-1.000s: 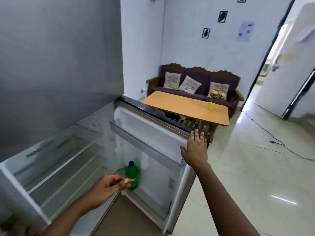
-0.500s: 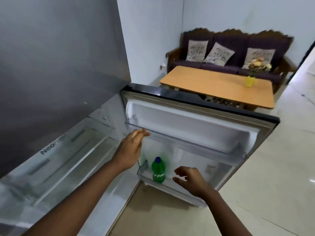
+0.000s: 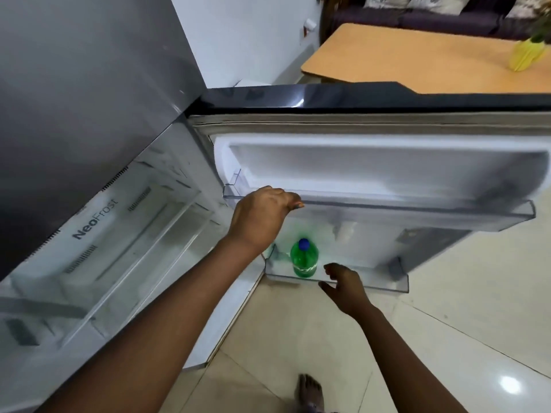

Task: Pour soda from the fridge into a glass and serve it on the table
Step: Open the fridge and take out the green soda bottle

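Note:
A green soda bottle with a blue cap stands upright in the lower shelf of the open fridge door. My left hand is curled over the front rim of the upper door shelf, above and left of the bottle. Low beside that lower shelf, my right hand hangs with loosely spread fingers just right of the bottle, holding nothing. The wooden table stands beyond the door. I see no glass.
The fridge interior at left shows bare clear shelves. A yellow vase with flowers sits on the table, and a dark sofa with cushions is behind it. My bare foot is on the tiled floor below.
The view has tilted down and moved closer to the door. My left hand went from the fridge opening onto the upper door shelf rim. My right hand left the door's top and dropped beside the bottle.

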